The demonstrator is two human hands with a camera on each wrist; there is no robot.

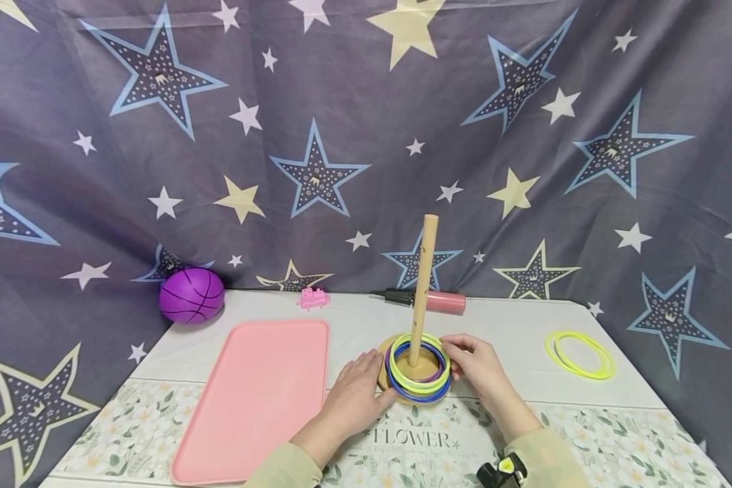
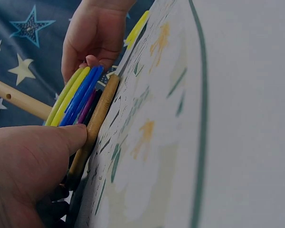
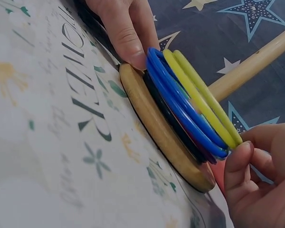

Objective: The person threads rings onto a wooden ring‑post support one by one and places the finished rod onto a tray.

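Note:
A wooden stick (image 1: 423, 291) stands upright on a round wooden base (image 3: 166, 137). Around its foot lies a stack of thin rings, with yellow rings (image 3: 204, 95) on top, blue rings (image 3: 180, 104) below, then a purple and a dark one. My left hand (image 1: 356, 393) holds the left edge of the base, its thumb (image 2: 76, 136) at the front beside the rings; its other fingers are partly hidden. On the stack's right side, my right hand (image 1: 478, 362) pinches the edge of a yellow ring between thumb and forefinger.
Yellow rings (image 1: 579, 354) lie on the table at the right. A pink tray (image 1: 256, 393) is left of the base. Along the back are a purple ball (image 1: 192, 295), a small pink toy (image 1: 313, 298) and a pink and black pump (image 1: 445, 302), before a star-patterned cloth (image 1: 341, 88).

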